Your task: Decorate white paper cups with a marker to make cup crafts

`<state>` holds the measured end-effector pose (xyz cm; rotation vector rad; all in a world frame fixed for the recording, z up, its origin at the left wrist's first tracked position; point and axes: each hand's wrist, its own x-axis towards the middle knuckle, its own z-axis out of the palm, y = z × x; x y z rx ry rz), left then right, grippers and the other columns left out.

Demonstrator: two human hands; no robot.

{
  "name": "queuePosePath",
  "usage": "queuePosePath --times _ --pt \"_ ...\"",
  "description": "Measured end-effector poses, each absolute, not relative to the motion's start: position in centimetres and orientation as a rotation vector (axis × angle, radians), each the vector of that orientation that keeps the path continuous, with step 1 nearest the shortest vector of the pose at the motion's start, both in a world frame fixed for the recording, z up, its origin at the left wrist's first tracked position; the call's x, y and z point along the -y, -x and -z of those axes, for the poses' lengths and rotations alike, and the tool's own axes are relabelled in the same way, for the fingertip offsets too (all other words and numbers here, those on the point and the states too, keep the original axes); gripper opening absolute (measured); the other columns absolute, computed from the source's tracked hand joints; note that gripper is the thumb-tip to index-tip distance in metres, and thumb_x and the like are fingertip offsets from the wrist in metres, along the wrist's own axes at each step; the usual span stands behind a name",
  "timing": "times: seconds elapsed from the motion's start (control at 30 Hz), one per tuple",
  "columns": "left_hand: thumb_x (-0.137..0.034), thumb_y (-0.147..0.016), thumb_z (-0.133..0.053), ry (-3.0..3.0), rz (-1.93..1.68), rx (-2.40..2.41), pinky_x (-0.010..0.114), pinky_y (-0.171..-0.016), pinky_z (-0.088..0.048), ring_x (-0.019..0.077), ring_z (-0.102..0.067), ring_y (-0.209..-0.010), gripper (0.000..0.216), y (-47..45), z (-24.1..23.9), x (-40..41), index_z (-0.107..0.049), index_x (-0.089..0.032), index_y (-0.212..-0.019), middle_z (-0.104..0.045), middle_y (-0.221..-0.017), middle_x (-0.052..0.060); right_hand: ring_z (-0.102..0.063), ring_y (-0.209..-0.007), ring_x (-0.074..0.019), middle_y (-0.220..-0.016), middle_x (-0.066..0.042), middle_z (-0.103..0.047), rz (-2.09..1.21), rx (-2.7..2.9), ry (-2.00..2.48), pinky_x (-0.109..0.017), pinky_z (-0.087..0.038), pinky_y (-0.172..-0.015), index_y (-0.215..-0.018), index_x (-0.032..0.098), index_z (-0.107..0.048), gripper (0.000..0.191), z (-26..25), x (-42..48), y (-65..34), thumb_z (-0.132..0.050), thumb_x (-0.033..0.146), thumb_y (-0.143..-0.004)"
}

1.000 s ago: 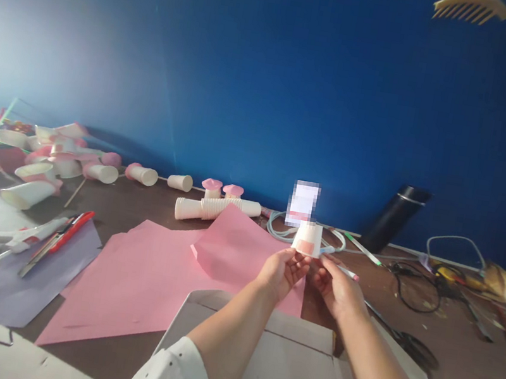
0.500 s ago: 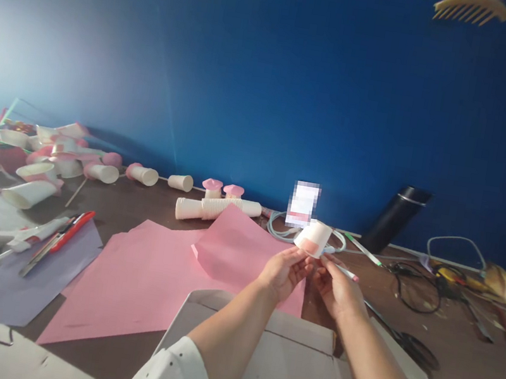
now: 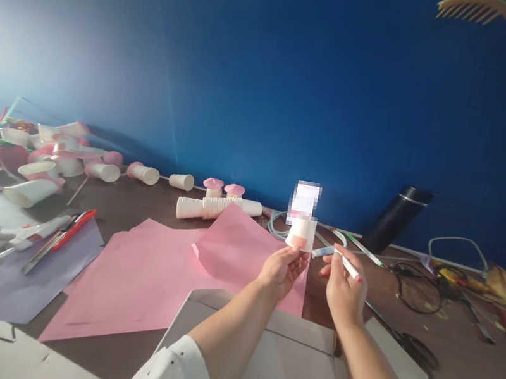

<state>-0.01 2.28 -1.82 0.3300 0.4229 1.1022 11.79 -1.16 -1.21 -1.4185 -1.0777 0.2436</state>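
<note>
My left hand (image 3: 281, 271) pinches a small upturned white paper cup (image 3: 301, 233) with a pink patch on its side, held up above the pink paper (image 3: 157, 277). A little to the right of it, my right hand (image 3: 345, 290) is closed round a white marker (image 3: 340, 259) with a pink end; the marker's tip points toward the cup without touching it. Both hands hover over the far edge of a white cardboard box (image 3: 295, 375).
A row of stacked paper cups (image 3: 214, 208) and two pink-topped cups (image 3: 223, 188) lie by the blue wall. More cups (image 3: 41, 162) are heaped at the left, with red-handled cutters (image 3: 57, 238) on purple paper. A black flask (image 3: 395, 218), cables (image 3: 415, 286) and scissors (image 3: 406, 342) sit at the right.
My right hand has let go of the cup and drawn back to the right with the marker. The cup, tilted half a second ago, stands upright again in my left hand.
</note>
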Motion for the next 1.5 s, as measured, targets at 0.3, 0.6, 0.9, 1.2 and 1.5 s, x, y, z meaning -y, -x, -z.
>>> queuePosePath --times 0.3,0.6,0.9,1.2,1.5 --pt "-0.011 -0.081 -0.060 -0.329 -1.124 -0.434 0.020 -0.071 -0.051 0.0099 -0.062 -0.067 0.007 -0.2 2.3 -2.4 -0.064 -0.007 -0.078 -0.063 -0.073 0.008 -0.064 -0.064 -0.0182 -0.084 -0.009 -0.070 -0.053 1.375 1.346 -0.032 -0.052 -0.067 -0.114 0.019 -0.062 0.041 1.2 2.0 -10.7 -0.051 0.048 -0.088" --pt "-0.015 -0.078 -0.065 -0.383 -1.121 -0.433 0.021 -0.071 -0.049 0.0107 -0.061 -0.065 0.008 -0.3 2.4 -2.5 -0.062 -0.008 -0.076 -0.061 -0.068 0.005 -0.066 -0.066 -0.0190 -0.087 -0.010 -0.070 -0.083 1.373 1.348 -0.032 -0.052 -0.066 -0.107 0.018 -0.063 0.042 1.1 1.9 -10.6 -0.051 0.052 -0.086" --pt "-0.016 -0.077 -0.067 -0.388 -1.103 -0.436 0.022 -0.072 -0.048 0.0107 -0.060 -0.066 0.009 -0.2 2.3 -2.4 -0.062 -0.008 -0.077 -0.060 -0.068 0.005 -0.066 -0.068 -0.0185 -0.094 -0.011 -0.070 -0.019 1.414 1.383 -0.031 -0.053 -0.066 -0.107 0.019 -0.063 0.037 1.3 1.8 -10.8 -0.049 0.048 -0.088" --pt "-0.014 -0.076 -0.066 -0.384 -1.108 -0.430 0.022 -0.072 -0.049 0.0106 -0.061 -0.066 0.007 -0.5 2.7 -2.7 -0.064 -0.008 -0.079 -0.062 -0.068 0.005 -0.066 -0.068 -0.0178 -0.095 -0.010 -0.070 -0.041 1.421 1.371 -0.030 -0.053 -0.065 -0.104 0.019 -0.063 0.034 1.4 1.7 -10.8 -0.049 0.046 -0.089" --pt "-0.014 -0.079 -0.062 -0.374 -1.114 -0.440 0.022 -0.071 -0.049 0.0105 -0.061 -0.064 0.008 -0.6 2.8 -2.8 -0.063 -0.007 -0.075 -0.062 -0.067 0.006 -0.066 -0.069 -0.0187 -0.090 -0.009 -0.070 -0.051 1.422 1.383 -0.029 -0.052 -0.064 -0.100 0.020 -0.064 0.031 1.3 1.7 -10.7 -0.050 0.045 -0.089"
